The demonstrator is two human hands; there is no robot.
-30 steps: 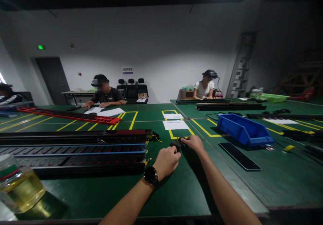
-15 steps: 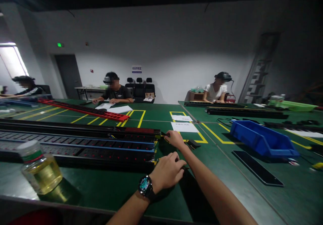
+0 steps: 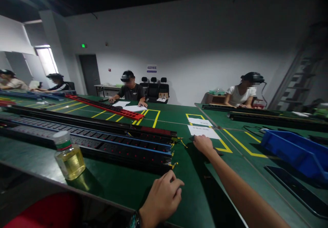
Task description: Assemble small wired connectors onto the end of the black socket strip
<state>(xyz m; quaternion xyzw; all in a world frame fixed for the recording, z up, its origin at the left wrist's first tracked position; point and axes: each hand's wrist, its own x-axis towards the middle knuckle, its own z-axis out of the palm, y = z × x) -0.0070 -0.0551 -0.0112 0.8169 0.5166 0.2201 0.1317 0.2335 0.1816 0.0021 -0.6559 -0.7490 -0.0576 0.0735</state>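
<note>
Long black strips with red dots and blue edges (image 3: 143, 142) lie on the green table, yellow wire ends (image 3: 182, 142) sticking out at their right end. My left hand (image 3: 164, 195), with a watch at the wrist, is below that end near the front edge; its fingers are loosely bent and slightly apart, and nothing shows in them. Right of the wire ends, my right hand (image 3: 204, 145) is closed in a pinch by a white paper sheet (image 3: 202, 131). A small dark thing shows at its fingertips, too small to name. Something dark lies partly hidden behind the right wrist.
A bottle of yellow liquid (image 3: 69, 159) stands before the strips at the left. At the right are a blue bin (image 3: 294, 149) and a dark flat device (image 3: 297, 188). A red strip (image 3: 102, 108) lies farther back. Several people sit across the table.
The view has swung left. My left hand has drawn back from the strips' right end toward the front edge. My right hand has moved away from the wire ends, toward the paper.
</note>
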